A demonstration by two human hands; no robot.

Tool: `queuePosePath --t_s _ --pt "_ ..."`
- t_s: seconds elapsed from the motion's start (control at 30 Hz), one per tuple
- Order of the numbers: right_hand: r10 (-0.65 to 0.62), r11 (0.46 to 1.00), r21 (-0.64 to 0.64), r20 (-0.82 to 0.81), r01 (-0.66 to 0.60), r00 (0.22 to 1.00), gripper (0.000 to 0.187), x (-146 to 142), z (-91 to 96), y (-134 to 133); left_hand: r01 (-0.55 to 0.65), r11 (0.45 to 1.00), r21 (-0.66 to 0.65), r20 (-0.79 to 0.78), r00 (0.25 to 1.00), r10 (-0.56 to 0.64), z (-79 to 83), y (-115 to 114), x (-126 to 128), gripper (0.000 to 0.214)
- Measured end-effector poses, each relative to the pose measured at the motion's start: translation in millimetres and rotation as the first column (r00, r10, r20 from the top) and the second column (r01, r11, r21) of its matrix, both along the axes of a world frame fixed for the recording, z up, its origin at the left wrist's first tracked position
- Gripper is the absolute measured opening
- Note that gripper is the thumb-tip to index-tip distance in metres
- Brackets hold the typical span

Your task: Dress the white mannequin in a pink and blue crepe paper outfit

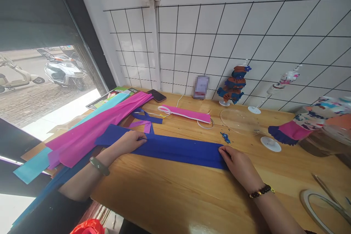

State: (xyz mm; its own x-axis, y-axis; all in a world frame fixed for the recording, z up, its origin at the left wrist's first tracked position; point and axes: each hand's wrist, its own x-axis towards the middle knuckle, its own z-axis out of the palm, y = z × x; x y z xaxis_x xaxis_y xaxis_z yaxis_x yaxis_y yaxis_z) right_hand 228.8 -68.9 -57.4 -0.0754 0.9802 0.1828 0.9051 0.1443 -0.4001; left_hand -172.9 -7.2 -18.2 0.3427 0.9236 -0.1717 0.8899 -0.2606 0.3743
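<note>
A long dark blue strip (181, 150), of crepe paper or thin cloth, lies stretched across the wooden table in front of me. My left hand (131, 141) pinches its upper edge left of the middle, and the strip runs on beneath that hand to the left. At the right end, my right hand (233, 157) holds the upper corner between thumb and fingers. Just beyond the strip are blue offcuts (152, 119) and a small purple piece (146, 127). Tiny blue scraps (225, 137) lie near my right hand.
Pink sheets (90, 131) and a light blue strip (31, 170) lie at the left, near a dark phone (157, 95). Behind are a pink strip (189, 112) and a clear plate (238, 121). Ruffled decorations (234, 86) stand by the wall; a tape roll (308, 204) lies right.
</note>
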Motion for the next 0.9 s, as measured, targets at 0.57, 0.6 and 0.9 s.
queuePosePath --t_s 0.57,0.6,0.9 --pt "-0.097 0.995 -0.004 0.091 0.098 0.991 0.030 -0.9 -3.5 0.2 0.053 0.998 -0.036 0.032 0.998 -0.052 0.0 6.1 -0.2 0.025" --pt "-0.111 0.994 0.004 0.090 0.111 0.990 0.031 0.0 -4.9 0.5 0.052 0.998 -0.039 0.033 0.998 -0.051 -0.1 6.7 -0.1 0.025" --pt "-0.130 0.991 0.031 0.104 0.128 0.986 0.041 5.3 -13.7 2.3 0.032 0.997 -0.065 0.039 0.999 -0.029 -2.0 8.8 0.4 0.026"
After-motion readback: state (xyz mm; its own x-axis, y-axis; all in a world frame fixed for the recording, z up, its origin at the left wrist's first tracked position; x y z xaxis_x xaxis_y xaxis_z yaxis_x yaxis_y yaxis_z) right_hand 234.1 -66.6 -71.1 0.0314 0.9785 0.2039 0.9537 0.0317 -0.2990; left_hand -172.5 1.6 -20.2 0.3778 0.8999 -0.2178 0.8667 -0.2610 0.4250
